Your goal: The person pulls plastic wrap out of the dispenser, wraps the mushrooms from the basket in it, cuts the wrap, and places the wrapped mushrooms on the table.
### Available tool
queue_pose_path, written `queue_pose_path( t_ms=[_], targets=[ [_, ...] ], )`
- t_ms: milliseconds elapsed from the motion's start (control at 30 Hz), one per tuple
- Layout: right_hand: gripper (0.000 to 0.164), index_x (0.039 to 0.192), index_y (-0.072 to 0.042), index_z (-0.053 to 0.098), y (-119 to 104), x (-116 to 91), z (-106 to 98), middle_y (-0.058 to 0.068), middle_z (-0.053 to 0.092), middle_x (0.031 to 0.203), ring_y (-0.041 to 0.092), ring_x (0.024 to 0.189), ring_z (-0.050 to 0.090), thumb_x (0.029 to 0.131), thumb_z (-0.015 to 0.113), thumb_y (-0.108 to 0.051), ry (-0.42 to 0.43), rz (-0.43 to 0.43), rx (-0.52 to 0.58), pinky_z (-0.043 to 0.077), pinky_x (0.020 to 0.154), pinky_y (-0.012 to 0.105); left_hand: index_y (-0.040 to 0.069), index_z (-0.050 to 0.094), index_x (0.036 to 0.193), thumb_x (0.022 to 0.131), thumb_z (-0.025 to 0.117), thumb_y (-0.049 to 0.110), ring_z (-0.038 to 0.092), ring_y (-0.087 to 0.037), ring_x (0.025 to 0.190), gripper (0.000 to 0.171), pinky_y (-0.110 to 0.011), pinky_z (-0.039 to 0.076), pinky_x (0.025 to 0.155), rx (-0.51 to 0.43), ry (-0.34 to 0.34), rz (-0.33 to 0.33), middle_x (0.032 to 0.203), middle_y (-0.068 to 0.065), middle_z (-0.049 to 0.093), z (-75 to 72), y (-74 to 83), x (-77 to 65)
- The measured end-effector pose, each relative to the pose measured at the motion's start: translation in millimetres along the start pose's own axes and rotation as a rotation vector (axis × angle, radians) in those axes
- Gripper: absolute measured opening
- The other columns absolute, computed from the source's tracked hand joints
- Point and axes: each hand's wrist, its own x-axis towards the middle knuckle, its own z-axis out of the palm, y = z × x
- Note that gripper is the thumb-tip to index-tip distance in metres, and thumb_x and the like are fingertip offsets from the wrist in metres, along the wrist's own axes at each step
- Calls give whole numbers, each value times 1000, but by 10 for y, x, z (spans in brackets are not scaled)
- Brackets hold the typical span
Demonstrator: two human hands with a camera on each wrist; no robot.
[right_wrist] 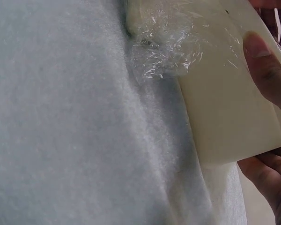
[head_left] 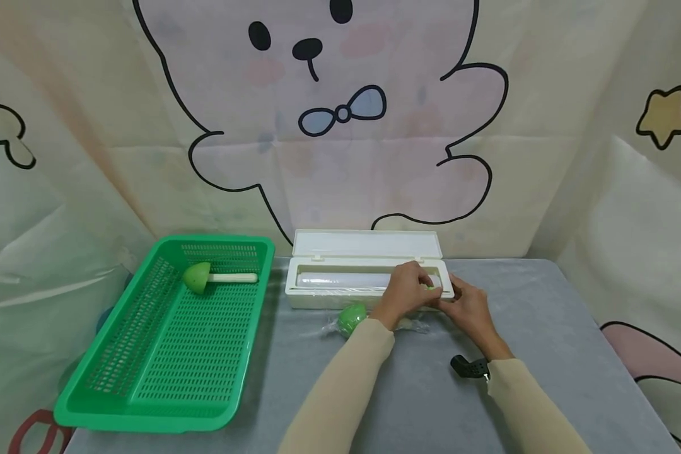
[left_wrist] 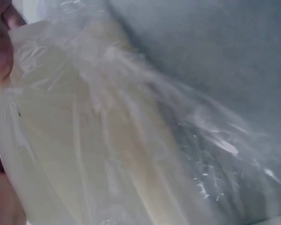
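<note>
A white cling film dispenser box (head_left: 318, 300) stands at the table's back with its lid (head_left: 369, 243) raised and a film roll (head_left: 340, 280) inside. My left hand (head_left: 407, 291) is over the box's right end, its thumb and fingers pinching a small green piece (head_left: 430, 288) at the front edge. My right hand (head_left: 470, 312) grips the right end, thumb (right_wrist: 258, 51) on the front face and fingers round the side. Before the box lies a green-headed ladle (head_left: 352, 318) in clear film (left_wrist: 210, 126), its pale handle (left_wrist: 136, 154) partly hidden by my left arm in the head view.
To the left, a green plastic basket (head_left: 147, 424) holds a ladle (head_left: 197, 277) with a green head and white handle. A grey cloth (head_left: 431, 403) covers the table. A black wrist strap (head_left: 468, 367) is on my right wrist. Behind hangs a printed curtain (head_left: 408, 164).
</note>
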Motion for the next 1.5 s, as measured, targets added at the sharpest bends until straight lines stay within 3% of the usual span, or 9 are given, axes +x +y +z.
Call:
queue_pose_path(
  t_ms=[100,267,633,933,1167,1500],
  targets=[
    [69,136,7,59,1,-3,11,28,70,111,34,88,72,77,90,-9,-11,19,21,52,64,20,10,81,82,87,78,31,53,-8,78,22,-14,42,67,74,26,-5,82,3,64,7,11,-65],
    [70,140,6,56,-29,-13,3,28,69,114,36,92,72,80,88,-10,-35,55,18,54,66,22,11,81,84,90,77,36,54,-8,78,26,-15,42,66,103,64,-33,81,4,65,21,28,-132],
    [66,137,9,57,-14,-15,4,28,69,113,32,86,73,81,86,-8,-16,29,12,53,63,22,11,79,79,83,78,27,58,-6,68,16,-14,42,61,126,129,30,75,5,71,16,15,-138],
    [70,139,8,57,-25,-13,-5,29,69,112,34,87,74,80,88,-13,-29,27,27,54,62,22,13,79,74,83,79,43,60,-15,77,31,-21,48,65,283,209,11,79,2,69,38,-5,-201],
    [69,139,8,56,-14,-15,-9,28,69,113,33,87,73,81,87,-13,-25,30,27,52,63,18,11,76,70,81,79,38,61,-14,76,29,-21,48,68,247,243,24,75,2,66,70,-16,-206],
    [66,137,6,59,-9,-29,-17,26,71,109,30,85,73,80,88,-11,-23,17,37,50,61,15,8,74,69,78,78,32,58,-13,73,26,-20,46,65,153,191,-5,75,1,64,44,-16,-186]
  ],
)
